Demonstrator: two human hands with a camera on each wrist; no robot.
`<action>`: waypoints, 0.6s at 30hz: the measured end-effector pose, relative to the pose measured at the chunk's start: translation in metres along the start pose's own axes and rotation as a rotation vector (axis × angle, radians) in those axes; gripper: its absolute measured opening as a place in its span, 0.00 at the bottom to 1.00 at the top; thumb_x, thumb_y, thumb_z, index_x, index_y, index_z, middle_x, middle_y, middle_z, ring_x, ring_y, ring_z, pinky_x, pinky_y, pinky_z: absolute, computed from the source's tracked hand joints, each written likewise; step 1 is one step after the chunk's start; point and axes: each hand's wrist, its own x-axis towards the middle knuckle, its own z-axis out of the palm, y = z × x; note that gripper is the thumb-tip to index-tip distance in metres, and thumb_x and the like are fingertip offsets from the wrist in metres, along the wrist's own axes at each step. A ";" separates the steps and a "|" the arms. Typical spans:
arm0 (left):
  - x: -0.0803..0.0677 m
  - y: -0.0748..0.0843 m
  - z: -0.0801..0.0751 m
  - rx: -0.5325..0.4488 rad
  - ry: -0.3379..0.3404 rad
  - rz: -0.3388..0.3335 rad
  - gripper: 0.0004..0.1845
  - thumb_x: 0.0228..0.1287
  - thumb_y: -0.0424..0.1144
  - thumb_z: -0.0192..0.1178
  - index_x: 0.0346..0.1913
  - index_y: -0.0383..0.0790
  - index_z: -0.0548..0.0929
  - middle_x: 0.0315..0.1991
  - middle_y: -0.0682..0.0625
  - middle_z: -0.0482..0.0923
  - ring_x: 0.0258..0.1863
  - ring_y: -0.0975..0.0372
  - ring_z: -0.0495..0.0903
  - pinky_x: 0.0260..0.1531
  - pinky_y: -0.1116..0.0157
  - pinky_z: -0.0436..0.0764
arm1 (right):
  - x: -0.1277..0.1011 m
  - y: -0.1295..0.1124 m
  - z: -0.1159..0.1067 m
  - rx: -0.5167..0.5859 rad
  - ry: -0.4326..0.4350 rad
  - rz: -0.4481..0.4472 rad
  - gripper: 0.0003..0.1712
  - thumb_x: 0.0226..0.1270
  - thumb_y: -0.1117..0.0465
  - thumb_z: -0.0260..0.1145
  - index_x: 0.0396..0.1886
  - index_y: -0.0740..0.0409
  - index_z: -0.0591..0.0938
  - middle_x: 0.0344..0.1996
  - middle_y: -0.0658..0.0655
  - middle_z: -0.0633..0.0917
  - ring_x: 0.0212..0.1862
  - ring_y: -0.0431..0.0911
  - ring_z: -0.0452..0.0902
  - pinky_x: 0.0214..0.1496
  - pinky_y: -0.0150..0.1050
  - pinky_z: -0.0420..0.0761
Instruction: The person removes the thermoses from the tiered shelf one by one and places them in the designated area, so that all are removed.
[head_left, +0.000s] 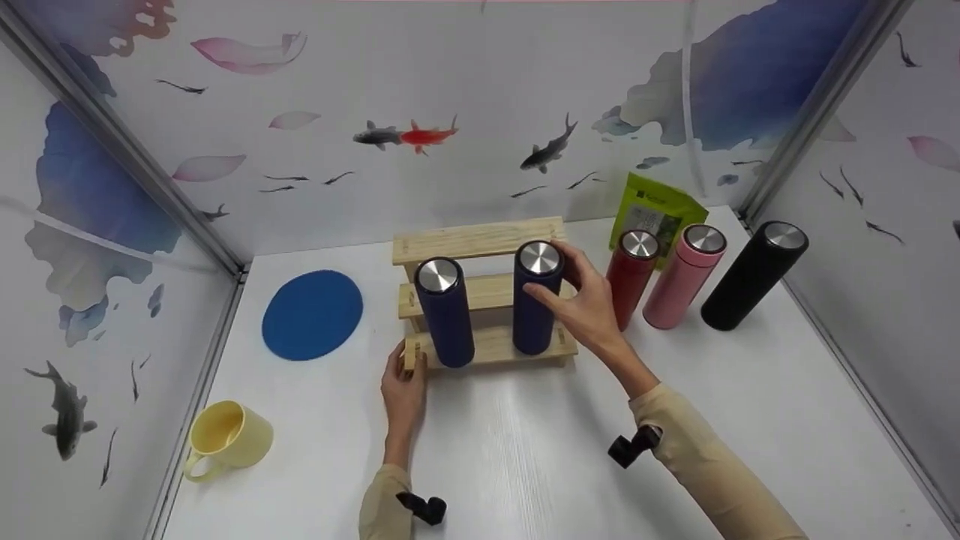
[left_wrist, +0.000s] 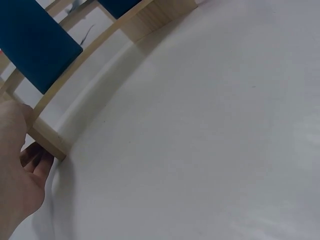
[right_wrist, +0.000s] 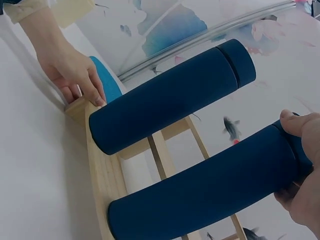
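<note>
The right hand [head_left: 581,304] wraps round a blue bottle [head_left: 535,300] standing on the rack's [head_left: 480,240] bottom step — the left hand [head_left: 403,386] grips the rack's corner.

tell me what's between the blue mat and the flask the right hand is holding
In the head view, the other navy flask stands between the blue mat and the held navy flask, on the wooden rack.
</note>
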 end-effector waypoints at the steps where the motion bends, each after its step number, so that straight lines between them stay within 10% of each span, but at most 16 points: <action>1: 0.000 0.001 0.001 -0.002 0.001 -0.001 0.27 0.75 0.42 0.60 0.73 0.42 0.71 0.66 0.39 0.75 0.62 0.50 0.78 0.56 0.57 0.79 | 0.000 -0.001 0.000 -0.011 0.008 -0.011 0.41 0.53 0.68 0.81 0.68 0.65 0.75 0.58 0.63 0.84 0.60 0.52 0.81 0.64 0.32 0.76; 18: 0.003 0.002 0.002 -0.001 0.017 0.000 0.26 0.74 0.43 0.62 0.71 0.43 0.73 0.64 0.41 0.78 0.58 0.54 0.81 0.52 0.64 0.80 | -0.012 -0.045 -0.021 -0.087 0.072 -0.110 0.35 0.56 0.73 0.77 0.64 0.74 0.75 0.54 0.68 0.84 0.53 0.52 0.82 0.58 0.27 0.78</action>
